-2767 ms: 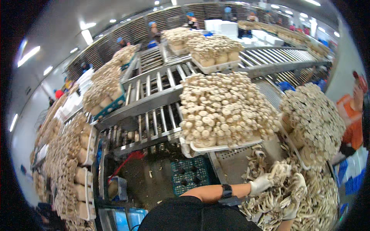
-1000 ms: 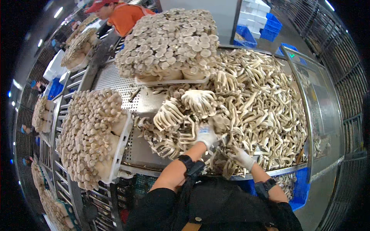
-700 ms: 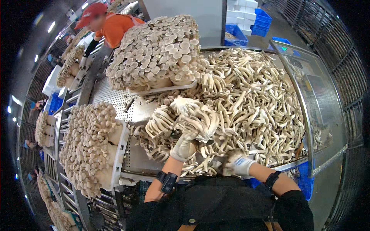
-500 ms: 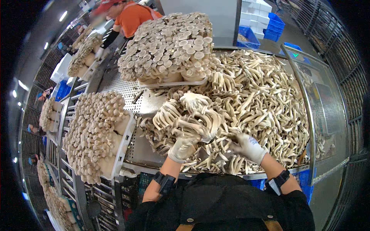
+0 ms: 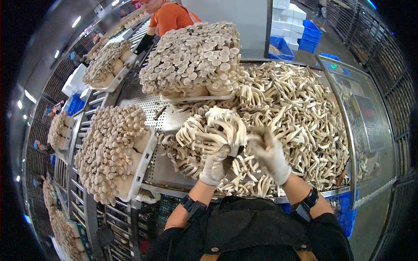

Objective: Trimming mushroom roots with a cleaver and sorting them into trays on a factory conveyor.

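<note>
My left hand (image 5: 214, 168), in a pale glove, grips a mushroom cluster (image 5: 224, 126) at its near side. The cluster's long white stems curve outward, and my thumb shows while the other fingers are mostly hidden. Just right of the cluster is my gloved right hand (image 5: 273, 162), its fingers smeared by motion, so I cannot make out whether they hold anything. Beneath and beyond both hands spreads a thick heap of loose mushrooms (image 5: 305, 117) with grey-brown caps and pale stems. More mushroom clumps (image 5: 189, 132) lie beside the held cluster on its left.
A white tray (image 5: 143, 165) of uncut mushrooms stands at left by the rollers (image 5: 78, 185). Another full block of mushrooms (image 5: 191, 61) rises at the back of the perforated metal table (image 5: 167, 119). A metal-framed panel (image 5: 365, 117) borders the right. A co-worker (image 5: 174, 17) stands at the far left.
My right hand has lifted from the loose heap and moved left, closer to the cluster. My left hand has shifted slightly right, still gripping the cluster. The whole view has swung a little.
</note>
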The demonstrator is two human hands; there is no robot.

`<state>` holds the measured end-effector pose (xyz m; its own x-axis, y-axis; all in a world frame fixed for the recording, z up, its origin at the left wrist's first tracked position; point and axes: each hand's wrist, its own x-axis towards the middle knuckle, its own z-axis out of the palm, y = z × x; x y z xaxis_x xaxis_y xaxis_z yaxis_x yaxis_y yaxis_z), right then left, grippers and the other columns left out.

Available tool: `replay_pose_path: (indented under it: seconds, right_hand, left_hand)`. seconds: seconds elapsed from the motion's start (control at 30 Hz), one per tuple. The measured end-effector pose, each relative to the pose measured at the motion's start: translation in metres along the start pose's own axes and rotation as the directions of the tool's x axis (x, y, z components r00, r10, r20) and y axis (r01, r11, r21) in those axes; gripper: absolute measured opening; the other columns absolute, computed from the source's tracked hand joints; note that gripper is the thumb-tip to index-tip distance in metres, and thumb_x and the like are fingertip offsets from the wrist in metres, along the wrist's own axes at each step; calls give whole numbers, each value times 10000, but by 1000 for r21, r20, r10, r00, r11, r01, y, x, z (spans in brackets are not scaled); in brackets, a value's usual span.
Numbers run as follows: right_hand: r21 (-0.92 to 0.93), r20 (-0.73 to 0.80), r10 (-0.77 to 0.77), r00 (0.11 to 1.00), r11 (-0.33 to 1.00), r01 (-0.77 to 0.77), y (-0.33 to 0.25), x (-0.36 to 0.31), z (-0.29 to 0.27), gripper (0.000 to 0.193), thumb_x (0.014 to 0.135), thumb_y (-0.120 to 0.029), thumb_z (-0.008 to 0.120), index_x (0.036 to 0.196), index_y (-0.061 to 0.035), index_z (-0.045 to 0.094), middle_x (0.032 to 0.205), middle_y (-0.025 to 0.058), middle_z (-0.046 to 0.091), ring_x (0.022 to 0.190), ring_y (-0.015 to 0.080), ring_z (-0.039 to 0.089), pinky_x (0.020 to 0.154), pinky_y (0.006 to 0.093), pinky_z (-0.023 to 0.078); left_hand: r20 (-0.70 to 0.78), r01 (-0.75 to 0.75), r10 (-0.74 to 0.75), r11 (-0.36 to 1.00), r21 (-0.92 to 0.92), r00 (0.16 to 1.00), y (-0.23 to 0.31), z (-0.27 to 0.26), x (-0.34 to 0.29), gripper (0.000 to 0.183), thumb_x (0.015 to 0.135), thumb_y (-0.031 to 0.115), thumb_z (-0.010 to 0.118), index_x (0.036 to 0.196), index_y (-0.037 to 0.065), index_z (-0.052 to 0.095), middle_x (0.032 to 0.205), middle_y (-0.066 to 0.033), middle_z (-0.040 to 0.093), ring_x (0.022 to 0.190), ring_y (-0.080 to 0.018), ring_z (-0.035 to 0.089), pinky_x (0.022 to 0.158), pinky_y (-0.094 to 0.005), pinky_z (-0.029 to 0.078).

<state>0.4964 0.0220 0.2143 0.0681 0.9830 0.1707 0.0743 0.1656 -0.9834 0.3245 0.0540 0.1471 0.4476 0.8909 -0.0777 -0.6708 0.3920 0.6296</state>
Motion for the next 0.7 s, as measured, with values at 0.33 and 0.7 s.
replay_pose_path:
  seconds: [0.33, 0.7]
  right_hand:
    - [275, -140, 109, 984, 959, -67, 19, -6, -42, 571, 869, -139, 563, 1375, -76, 305, 1227, 113, 478, 1108, 212, 473, 943, 319, 392]
    - [192, 145, -95, 985, 979, 66, -20, -11, -50, 540, 792, -221, 690, 1236, -7, 469, 1191, 140, 507, 1021, 237, 522, 907, 347, 411]
  left_hand:
    - [56, 15, 3, 943, -331, 998, 2, 4, -8, 753, 700, 404, 747, 1329, 151, 421, 1306, -58, 490, 1154, -259, 509, 887, -424, 502]
    - [241, 129, -73, 966, -225, 968, -1, 26, 0, 1021, 607, 479, 790, 1420, 173, 254, 1439, -83, 301, 1314, -303, 309, 1083, -502, 276]
